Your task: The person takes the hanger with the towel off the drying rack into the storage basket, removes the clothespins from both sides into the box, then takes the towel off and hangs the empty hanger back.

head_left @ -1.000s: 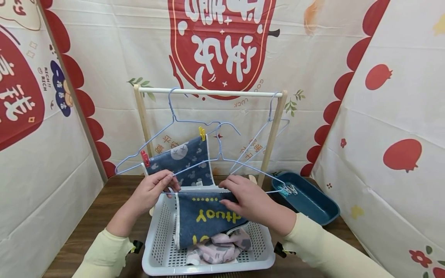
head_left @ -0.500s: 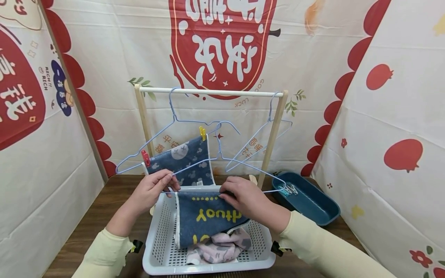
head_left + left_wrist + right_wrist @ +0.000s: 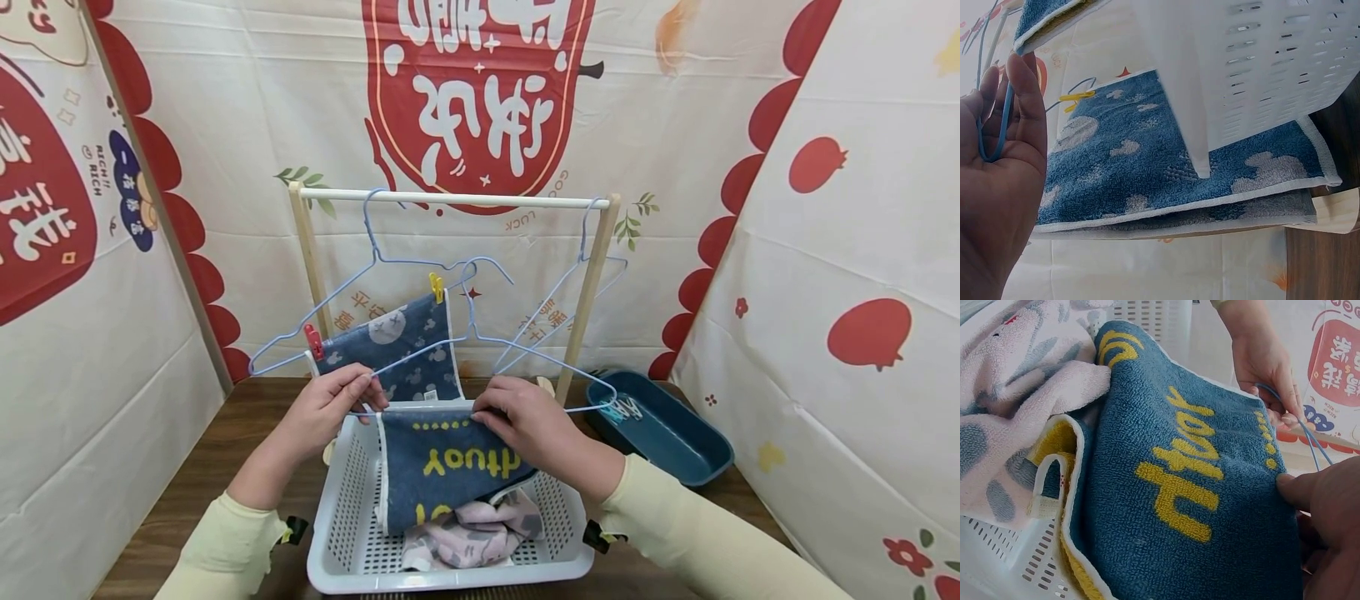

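While a red peg (image 3: 313,342) sits just behind it and to its left, the left hand (image 3: 330,404) has its fingers curled round the hanger (image 3: 471,312), at the left end of the wire. Behind this grip hangs a spotted towel (image 3: 386,343), with a yellow peg (image 3: 437,288) at its upper right.

Just right of the left fingertips begins the towel (image 3: 450,467); whether they touch its corner I cannot tell. It hangs between the two grips, top edge along the hanger's lower bar, bottom inside the basket (image 3: 450,581) against the pink cloth (image 3: 480,537). It looks like light, limp terry, neither fragile nor slippery, so it probably sags wherever it goes unheld; the hemmed top edge, near each corner, seems the place to take it. The wire looks light and springy but smoother, likelier to turn in the fingers, so its ends seem the steadier hold.

Partway along that top edge, the right hand (image 3: 528,421) pinches the towel between thumb and fingers. Right of this grip the hanger's other end juts out unheld, and beyond it stands the tub (image 3: 697,446), with clips (image 3: 622,410) inside.
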`<state>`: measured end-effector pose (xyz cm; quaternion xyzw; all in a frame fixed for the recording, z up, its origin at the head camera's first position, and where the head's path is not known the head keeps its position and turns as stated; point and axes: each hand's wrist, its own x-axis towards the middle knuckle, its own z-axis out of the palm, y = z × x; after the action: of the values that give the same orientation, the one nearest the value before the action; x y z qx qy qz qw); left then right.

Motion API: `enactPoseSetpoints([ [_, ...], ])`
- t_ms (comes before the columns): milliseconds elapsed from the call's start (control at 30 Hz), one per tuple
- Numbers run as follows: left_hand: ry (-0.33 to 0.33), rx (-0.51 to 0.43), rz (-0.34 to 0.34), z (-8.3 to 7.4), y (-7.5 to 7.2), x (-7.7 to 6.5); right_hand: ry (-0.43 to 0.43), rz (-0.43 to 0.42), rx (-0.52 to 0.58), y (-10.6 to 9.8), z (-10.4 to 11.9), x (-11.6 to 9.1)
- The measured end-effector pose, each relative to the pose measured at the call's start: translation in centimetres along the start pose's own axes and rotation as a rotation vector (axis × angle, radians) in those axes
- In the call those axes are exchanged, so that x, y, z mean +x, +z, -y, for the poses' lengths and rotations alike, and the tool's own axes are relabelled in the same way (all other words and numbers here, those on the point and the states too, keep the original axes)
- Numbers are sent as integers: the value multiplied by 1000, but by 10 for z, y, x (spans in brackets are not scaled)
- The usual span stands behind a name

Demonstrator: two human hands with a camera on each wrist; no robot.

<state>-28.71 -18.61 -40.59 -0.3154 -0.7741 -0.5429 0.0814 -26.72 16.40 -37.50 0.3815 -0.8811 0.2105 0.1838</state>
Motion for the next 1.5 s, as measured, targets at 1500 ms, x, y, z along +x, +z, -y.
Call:
enactPoseSetpoints([
  [1500, -32, 37, -12, 9, -2, -2, -116, -233, 88, -29, 9, 18],
])
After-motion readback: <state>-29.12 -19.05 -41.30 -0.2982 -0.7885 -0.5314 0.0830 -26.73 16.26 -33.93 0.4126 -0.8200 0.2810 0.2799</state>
